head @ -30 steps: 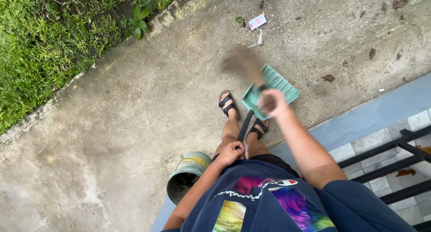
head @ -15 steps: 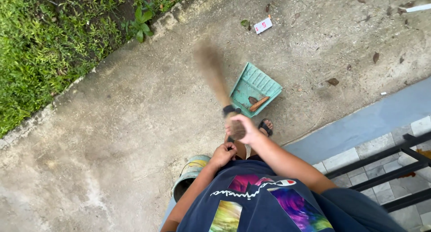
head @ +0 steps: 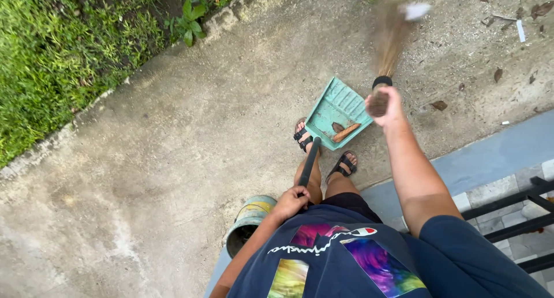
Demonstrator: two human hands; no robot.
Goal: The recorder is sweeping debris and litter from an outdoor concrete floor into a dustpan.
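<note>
A teal dustpan (head: 334, 105) rests on the concrete just ahead of my sandalled feet, with a brown leaf and an orange-brown scrap lying in it. Its black handle (head: 309, 162) runs back to my left hand (head: 293, 200), which grips the top end. My right hand (head: 384, 105) is raised to the right of the pan and closed around the base of a short straw broom (head: 388, 41). The blurred bristles reach up toward a white scrap of paper (head: 416, 10).
An old paint can (head: 248, 220) stands by my left leg. Grass and weeds (head: 63, 50) border the concrete at upper left. Dry leaves (head: 438, 105) and paper bits litter the upper right. A blue step and black metal railing (head: 519, 208) lie at right.
The broom swung from left of the dustpan up to the right, toward the white paper scrap. My right arm extended forward. The dustpan stays by my feet.
</note>
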